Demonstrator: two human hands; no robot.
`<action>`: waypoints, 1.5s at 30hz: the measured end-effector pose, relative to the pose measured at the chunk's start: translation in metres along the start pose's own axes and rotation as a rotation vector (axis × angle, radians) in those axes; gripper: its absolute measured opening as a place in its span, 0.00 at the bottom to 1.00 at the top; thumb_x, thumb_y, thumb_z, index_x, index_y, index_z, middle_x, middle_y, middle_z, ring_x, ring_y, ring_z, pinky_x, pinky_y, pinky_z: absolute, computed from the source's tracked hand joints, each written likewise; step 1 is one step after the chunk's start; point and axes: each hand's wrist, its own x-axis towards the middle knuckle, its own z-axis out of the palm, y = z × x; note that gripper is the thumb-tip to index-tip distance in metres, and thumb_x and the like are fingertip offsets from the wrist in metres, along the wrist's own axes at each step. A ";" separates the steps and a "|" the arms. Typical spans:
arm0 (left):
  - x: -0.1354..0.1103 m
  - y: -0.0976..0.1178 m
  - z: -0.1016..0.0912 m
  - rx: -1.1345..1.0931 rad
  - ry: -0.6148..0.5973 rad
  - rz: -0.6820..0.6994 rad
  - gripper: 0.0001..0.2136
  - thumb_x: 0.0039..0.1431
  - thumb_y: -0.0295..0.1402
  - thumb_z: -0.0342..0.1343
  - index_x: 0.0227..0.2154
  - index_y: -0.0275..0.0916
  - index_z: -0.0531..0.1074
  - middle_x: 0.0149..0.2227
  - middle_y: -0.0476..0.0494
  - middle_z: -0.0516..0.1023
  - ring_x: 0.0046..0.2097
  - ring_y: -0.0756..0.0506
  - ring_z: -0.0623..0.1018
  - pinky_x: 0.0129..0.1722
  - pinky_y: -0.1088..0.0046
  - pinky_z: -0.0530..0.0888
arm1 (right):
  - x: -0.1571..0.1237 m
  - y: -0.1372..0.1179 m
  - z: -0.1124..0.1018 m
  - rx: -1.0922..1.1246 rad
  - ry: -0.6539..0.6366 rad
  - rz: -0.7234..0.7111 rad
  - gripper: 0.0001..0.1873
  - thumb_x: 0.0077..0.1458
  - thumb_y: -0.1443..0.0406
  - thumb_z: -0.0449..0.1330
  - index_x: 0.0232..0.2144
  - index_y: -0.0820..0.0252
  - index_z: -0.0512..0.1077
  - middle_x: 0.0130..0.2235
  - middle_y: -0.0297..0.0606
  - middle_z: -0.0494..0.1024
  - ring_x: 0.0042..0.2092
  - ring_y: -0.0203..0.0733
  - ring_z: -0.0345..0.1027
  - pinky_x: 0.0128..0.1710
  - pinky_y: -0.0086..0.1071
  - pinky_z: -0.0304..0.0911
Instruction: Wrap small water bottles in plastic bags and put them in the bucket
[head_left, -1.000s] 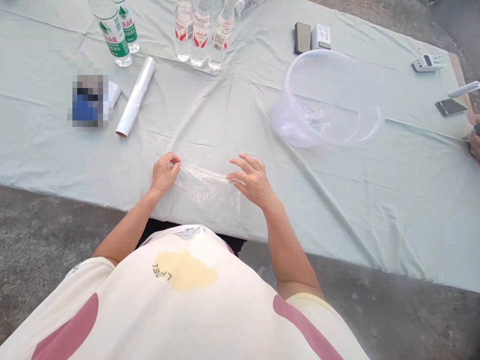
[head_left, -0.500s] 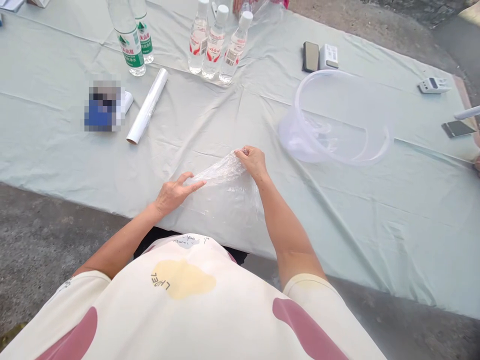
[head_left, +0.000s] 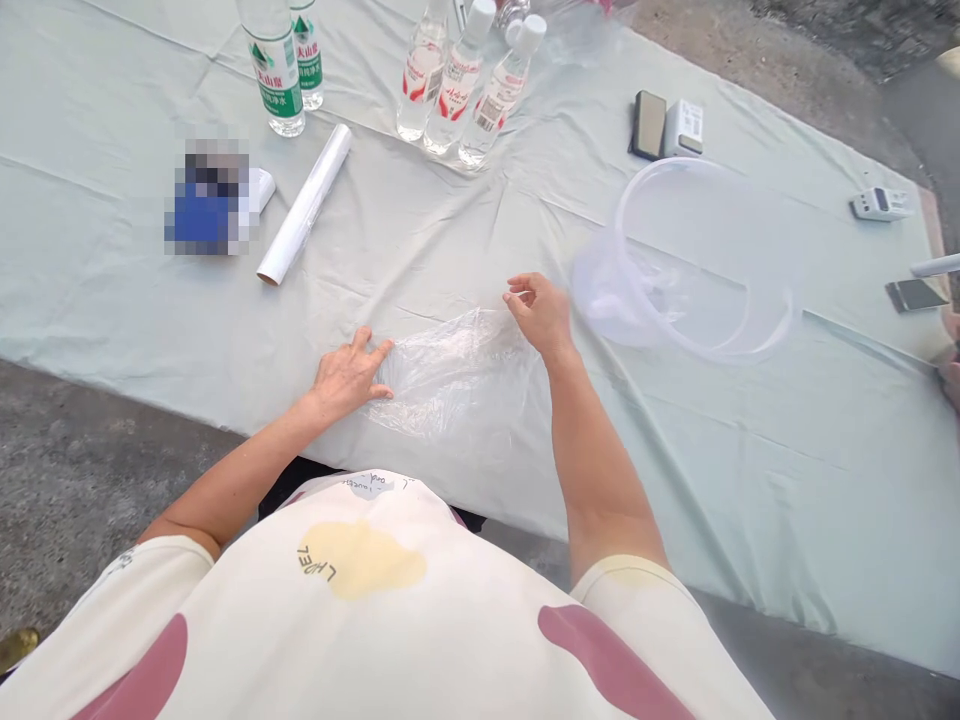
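A crumpled piece of clear plastic film (head_left: 457,365) lies on the cloth-covered table in front of me. My left hand (head_left: 351,372) rests at its left edge, fingers spread and palm down. Just above the film's right end is my right hand (head_left: 541,312), its fingers loosely curled and apart, with nothing visible in them. To the upper left lies a white roll of film (head_left: 306,205) on a cardboard core. A translucent plastic tub (head_left: 600,290) lies tipped to the right of my right hand.
Three small water bottles (head_left: 454,90) stand at the back, with larger green-labelled bottles (head_left: 277,85) left of them. A blurred-out blue item (head_left: 201,215) lies left. Dark and white boxes (head_left: 649,125) sit behind the tub. Part of another person's hand (head_left: 952,375) shows at the right edge.
My right hand has released the film and moved slightly right. The film has dropped flatter onto the table. My left hand has spread its fingers over the film's left edge.
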 end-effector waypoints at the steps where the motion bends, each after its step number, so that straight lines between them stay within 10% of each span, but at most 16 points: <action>1: 0.000 0.000 0.000 0.004 -0.006 0.001 0.35 0.48 0.44 0.71 0.60 0.52 0.66 0.60 0.34 0.62 0.45 0.34 0.78 0.37 0.63 0.73 | -0.005 -0.002 -0.007 0.012 -0.019 -0.078 0.13 0.56 0.58 0.58 0.42 0.55 0.73 0.46 0.40 0.78 0.40 0.42 0.72 0.46 0.42 0.68; 8: 0.002 0.000 0.001 0.040 -0.044 -0.006 0.37 0.49 0.47 0.70 0.62 0.51 0.64 0.62 0.32 0.61 0.45 0.33 0.78 0.37 0.62 0.73 | -0.054 -0.031 -0.013 -0.170 -0.485 -0.466 0.25 0.51 0.51 0.69 0.49 0.50 0.73 0.61 0.44 0.69 0.64 0.58 0.59 0.60 0.53 0.59; 11: 0.002 -0.001 0.002 0.024 -0.041 -0.003 0.37 0.49 0.46 0.70 0.62 0.50 0.64 0.62 0.31 0.61 0.46 0.33 0.78 0.38 0.62 0.73 | -0.056 -0.030 -0.004 -0.233 -0.474 -0.486 0.10 0.58 0.56 0.63 0.40 0.53 0.75 0.60 0.45 0.72 0.64 0.58 0.60 0.60 0.55 0.57; 19: 0.002 0.000 0.002 0.143 0.001 0.109 0.38 0.49 0.45 0.71 0.62 0.42 0.66 0.63 0.26 0.63 0.51 0.30 0.75 0.43 0.58 0.73 | 0.010 -0.044 0.011 0.079 -0.350 -0.191 0.09 0.58 0.58 0.58 0.34 0.56 0.75 0.39 0.39 0.81 0.43 0.44 0.73 0.48 0.40 0.65; 27: 0.016 0.004 -0.007 0.377 0.060 0.520 0.49 0.45 0.43 0.73 0.68 0.37 0.57 0.72 0.32 0.50 0.73 0.33 0.49 0.71 0.49 0.43 | 0.072 -0.070 0.059 -0.073 -0.443 -0.415 0.07 0.54 0.65 0.58 0.31 0.59 0.77 0.36 0.40 0.80 0.38 0.43 0.71 0.43 0.35 0.63; 36: 0.048 0.000 -0.004 0.352 -0.138 0.493 0.62 0.35 0.56 0.72 0.69 0.26 0.52 0.71 0.23 0.49 0.73 0.32 0.48 0.71 0.49 0.39 | 0.107 -0.071 0.058 -0.154 -0.597 -0.490 0.06 0.53 0.66 0.58 0.30 0.58 0.76 0.34 0.37 0.79 0.36 0.40 0.71 0.40 0.32 0.61; 41: 0.045 -0.006 0.000 0.305 -0.155 0.418 0.62 0.36 0.59 0.70 0.69 0.28 0.51 0.72 0.25 0.47 0.73 0.31 0.47 0.71 0.47 0.40 | 0.180 -0.055 0.049 -0.111 -0.030 -0.110 0.09 0.55 0.59 0.59 0.34 0.58 0.73 0.34 0.39 0.77 0.37 0.44 0.69 0.45 0.40 0.64; 45: 0.045 -0.013 0.009 0.270 -0.108 0.408 0.63 0.35 0.60 0.70 0.70 0.33 0.50 0.72 0.26 0.46 0.73 0.31 0.47 0.70 0.46 0.39 | 0.258 -0.042 0.043 0.112 0.322 0.123 0.31 0.51 0.57 0.64 0.54 0.61 0.63 0.51 0.47 0.71 0.53 0.48 0.68 0.54 0.47 0.63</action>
